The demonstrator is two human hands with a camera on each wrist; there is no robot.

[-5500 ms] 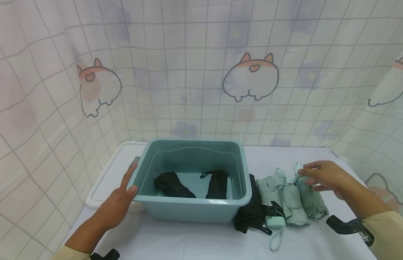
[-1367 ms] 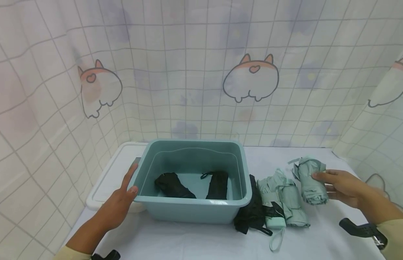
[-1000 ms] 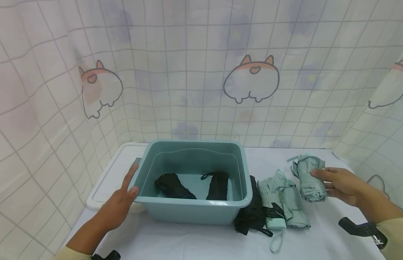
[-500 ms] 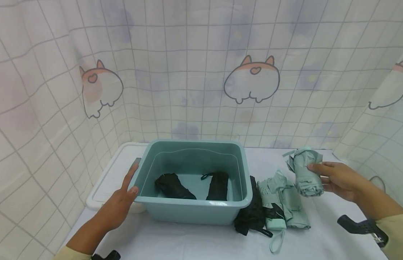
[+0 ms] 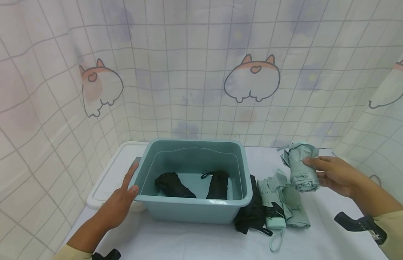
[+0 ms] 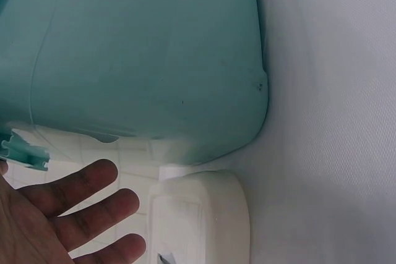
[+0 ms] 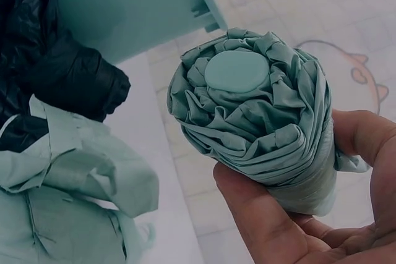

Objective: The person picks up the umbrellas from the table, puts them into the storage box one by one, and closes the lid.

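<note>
My right hand (image 5: 338,173) pinches a mint-green folded umbrella (image 5: 302,168), held up above the right side of the table. Its oval end cap (image 7: 237,71) faces the camera in the right wrist view, with pleated fabric bunched around it. At the left side of the blue-green tub (image 5: 194,211), my left hand (image 5: 118,204) rests by the rim with its index finger straight. Other fingers (image 6: 93,217) stretch out beside the tub wall in the left wrist view. Two black rolled bundles (image 5: 217,186), one with a small loop, lie on the tub floor.
Right of the tub, a black bundle (image 5: 251,211) lies against its wall. Beside it are a green folded umbrella (image 5: 275,222) with a wrist strap and another green roll (image 5: 295,209). A white lid-like box (image 5: 107,180) stands behind my left hand; a patterned curtain (image 5: 201,72) hangs behind.
My right hand has taken the rightmost green umbrella off the table, lifted it and carried it up and leftward. The left hand stays at the tub's rim.
</note>
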